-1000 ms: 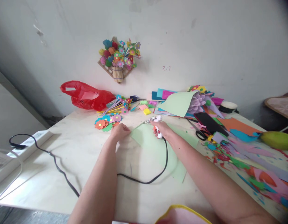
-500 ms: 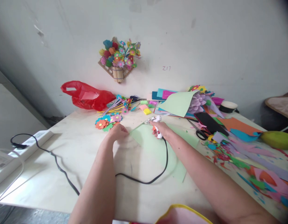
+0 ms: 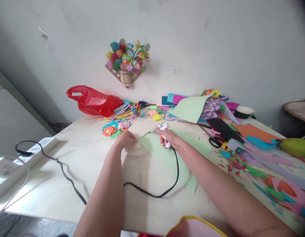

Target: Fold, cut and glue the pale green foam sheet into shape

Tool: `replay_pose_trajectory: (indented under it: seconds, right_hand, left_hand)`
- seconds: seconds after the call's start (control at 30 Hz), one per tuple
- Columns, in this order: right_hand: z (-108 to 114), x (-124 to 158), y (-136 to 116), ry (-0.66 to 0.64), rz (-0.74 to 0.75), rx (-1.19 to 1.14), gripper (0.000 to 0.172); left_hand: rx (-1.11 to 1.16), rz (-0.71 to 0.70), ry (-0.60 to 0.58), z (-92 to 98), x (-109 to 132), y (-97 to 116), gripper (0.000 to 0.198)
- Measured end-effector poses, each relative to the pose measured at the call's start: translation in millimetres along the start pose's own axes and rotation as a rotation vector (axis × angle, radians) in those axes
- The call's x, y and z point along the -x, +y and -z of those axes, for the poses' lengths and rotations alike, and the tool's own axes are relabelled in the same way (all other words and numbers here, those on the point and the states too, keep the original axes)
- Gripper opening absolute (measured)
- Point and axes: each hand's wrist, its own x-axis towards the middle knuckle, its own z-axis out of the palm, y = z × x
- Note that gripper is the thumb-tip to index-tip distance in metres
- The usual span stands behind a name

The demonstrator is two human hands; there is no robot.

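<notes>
One white, orange-triggered, black-corded glue gun fills the right grip over one thin, angular, pale green sheet on the counter; the left grip bunches at the sheet's left corner, whether pinching I cannot tell.

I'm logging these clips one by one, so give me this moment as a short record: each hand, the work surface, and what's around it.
Left hand: fingertips at the left corner of the light green sheet; whether they pinch it is unclear
Right hand: wrapped around the white glue gun
Nozzle: over the sheet's far-left edge, pointing left
Black cord: runs from the handle, curving over the table
Left side: foam flowers, red bag
Right side: scissors, phone
</notes>
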Motion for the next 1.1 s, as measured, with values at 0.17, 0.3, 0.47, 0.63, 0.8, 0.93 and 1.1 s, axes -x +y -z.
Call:
replay_pose_trajectory:
  seconds: [0.17, 0.3, 0.47, 0.63, 0.8, 0.93, 1.1]
  right_hand:
    - [-3, 2, 1, -0.041, 0.01, -0.021, 0.035]
    - [-5, 2, 2, -0.066, 0.013, -0.021, 0.034]
    - [-10, 5, 0, -0.075, 0.014, -0.024, 0.032]
    - [-14, 9, -2, -0.091, 0.005, -0.019, 0.029]
    - [-17, 13, -4, -0.107, -0.006, -0.016, 0.027]
    - [-20, 16, -6, -0.115, -0.006, -0.019, 0.026]
    - [-24, 13, -4, -0.143, -0.005, -0.013, 0.024]
  left_hand:
    - [0.024, 0.004, -0.006, 1.8, 1, 0, 0.017]
    - [0.035, 0.001, -0.014, 3.3, 3, 2, 0.016]
    - [0.034, 0.002, -0.009, 4.8, 5, 4, 0.015]
    - [0.036, 0.006, -0.003, 4.7, 4, 3, 0.015]
    - [0.048, 0.004, -0.011, 3.6, 2, 0, 0.016]
    - [0.056, 0.006, -0.029, 2.9, 0, -2, 0.017]
    - [0.055, 0.002, -0.033, 2.7, -1, -4, 0.019]
